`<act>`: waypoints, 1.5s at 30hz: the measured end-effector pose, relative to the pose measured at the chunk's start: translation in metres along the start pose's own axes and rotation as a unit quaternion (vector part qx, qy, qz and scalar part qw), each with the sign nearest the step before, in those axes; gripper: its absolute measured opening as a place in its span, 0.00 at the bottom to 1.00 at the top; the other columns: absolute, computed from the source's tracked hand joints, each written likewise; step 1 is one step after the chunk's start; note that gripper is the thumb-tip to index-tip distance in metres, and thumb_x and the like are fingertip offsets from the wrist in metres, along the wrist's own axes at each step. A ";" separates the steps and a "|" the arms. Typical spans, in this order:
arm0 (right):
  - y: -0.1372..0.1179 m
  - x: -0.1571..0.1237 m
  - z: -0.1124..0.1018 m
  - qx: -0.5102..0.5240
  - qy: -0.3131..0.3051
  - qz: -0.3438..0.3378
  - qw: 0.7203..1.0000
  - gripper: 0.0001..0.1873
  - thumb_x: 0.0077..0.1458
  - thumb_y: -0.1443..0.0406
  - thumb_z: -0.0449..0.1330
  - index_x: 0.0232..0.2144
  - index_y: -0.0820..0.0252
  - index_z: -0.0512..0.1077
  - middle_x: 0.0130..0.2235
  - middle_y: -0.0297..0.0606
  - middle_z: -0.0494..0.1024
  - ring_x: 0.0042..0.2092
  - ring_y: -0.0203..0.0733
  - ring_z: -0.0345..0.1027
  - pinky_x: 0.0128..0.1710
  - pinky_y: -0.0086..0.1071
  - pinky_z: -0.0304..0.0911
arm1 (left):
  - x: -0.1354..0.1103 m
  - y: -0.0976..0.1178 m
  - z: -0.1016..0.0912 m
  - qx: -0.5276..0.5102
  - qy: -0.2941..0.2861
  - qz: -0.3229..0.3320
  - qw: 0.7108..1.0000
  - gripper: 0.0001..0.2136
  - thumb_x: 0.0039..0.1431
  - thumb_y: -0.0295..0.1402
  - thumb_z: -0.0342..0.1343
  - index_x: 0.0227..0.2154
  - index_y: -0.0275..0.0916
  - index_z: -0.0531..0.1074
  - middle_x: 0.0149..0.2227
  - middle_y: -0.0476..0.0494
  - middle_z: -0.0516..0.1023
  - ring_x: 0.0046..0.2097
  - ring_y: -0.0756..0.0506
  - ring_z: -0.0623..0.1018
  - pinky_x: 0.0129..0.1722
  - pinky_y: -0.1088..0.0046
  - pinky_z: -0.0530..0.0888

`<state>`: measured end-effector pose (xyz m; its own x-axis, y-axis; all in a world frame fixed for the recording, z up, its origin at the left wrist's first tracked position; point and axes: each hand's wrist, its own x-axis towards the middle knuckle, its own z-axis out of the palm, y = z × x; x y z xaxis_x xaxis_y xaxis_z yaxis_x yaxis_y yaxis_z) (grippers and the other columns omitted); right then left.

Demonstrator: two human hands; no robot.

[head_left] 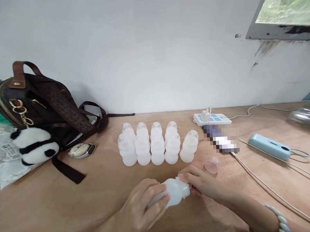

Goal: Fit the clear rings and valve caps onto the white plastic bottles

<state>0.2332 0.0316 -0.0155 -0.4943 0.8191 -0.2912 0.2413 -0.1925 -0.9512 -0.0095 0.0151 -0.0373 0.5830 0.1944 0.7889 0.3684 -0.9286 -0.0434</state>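
Note:
A milky-white baby bottle (pixel 173 192) lies tilted on its side just above the table, its neck pointing right. My left hand (pixel 146 204) wraps round its body. At the collar end, my right hand (pixel 193 180) has its fingers closed on the neck and the clear nipple, which they partly hide. To the right a clear dome cap (pixel 212 165) lies loose on the wood. Beyond my hands stand several more white baby bottles (pixel 157 150) in two rows, each with a clear cap on; one bottle (pixel 189 147) at the right end stands a little apart.
A dark backpack (pixel 50 100) with a panda plush (pixel 37 146) sits at the left, near a beige computer mouse (pixel 82 150). At the right are a white power strip (pixel 214 118), a blurred-out object (pixel 221 139), a blue power bank (pixel 269 147) and a trailing cable (pixel 262 183).

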 end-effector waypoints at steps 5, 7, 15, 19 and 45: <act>0.001 -0.003 0.000 0.013 -0.008 0.039 0.999 0.22 0.59 0.50 0.56 0.21 0.56 0.59 0.19 0.25 0.56 0.22 0.31 0.46 0.22 0.29 0.42 | -0.015 -0.002 0.003 0.066 -0.005 0.098 0.993 0.12 0.67 0.21 0.48 0.40 0.34 0.78 0.43 0.38 0.80 0.47 0.38 0.78 0.43 0.58 0.82; -0.001 -0.004 0.002 0.015 -0.011 0.048 0.999 0.23 0.59 0.49 0.55 0.20 0.56 0.59 0.18 0.25 0.56 0.21 0.31 0.46 0.22 0.29 0.43 | -0.015 -0.002 0.001 0.069 -0.008 0.105 0.992 0.14 0.68 0.21 0.47 0.39 0.34 0.78 0.44 0.38 0.80 0.49 0.37 0.78 0.44 0.58 0.82; -0.036 -0.030 -0.020 -0.329 0.113 0.000 0.937 0.28 0.66 0.47 0.45 0.18 0.55 0.57 0.18 0.33 0.63 0.23 0.36 0.57 0.25 0.32 0.48 | 0.009 -0.009 -0.003 0.001 0.000 0.023 1.000 0.05 0.69 0.24 0.52 0.42 0.34 0.73 0.39 0.39 0.81 0.40 0.44 0.80 0.38 0.67 0.82; -0.025 -0.043 -0.058 -0.507 0.366 -0.002 0.780 0.21 0.60 0.46 0.53 0.27 0.54 0.61 0.25 0.36 0.71 0.27 0.43 0.65 0.25 0.32 0.47 | 0.009 -0.009 -0.002 -0.020 0.001 -0.026 0.999 0.04 0.69 0.27 0.54 0.43 0.34 0.71 0.40 0.36 0.79 0.40 0.44 0.80 0.38 0.66 0.81; -0.019 -0.012 -0.011 -0.139 -0.008 -0.154 0.978 0.17 0.61 0.56 0.62 0.50 0.52 0.67 0.48 0.37 0.73 0.45 0.42 0.66 0.38 0.33 0.65 | 0.006 -0.010 0.001 -0.150 0.053 -0.156 0.975 0.10 0.64 0.33 0.61 0.45 0.38 0.71 0.41 0.39 0.76 0.41 0.44 0.80 0.39 0.69 0.80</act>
<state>0.2440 0.0312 0.0069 -0.5913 0.8064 0.0019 0.2947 0.2182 -0.9303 -0.0092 0.0259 -0.0330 0.3935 0.4630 0.7942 0.2779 -0.8834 0.3773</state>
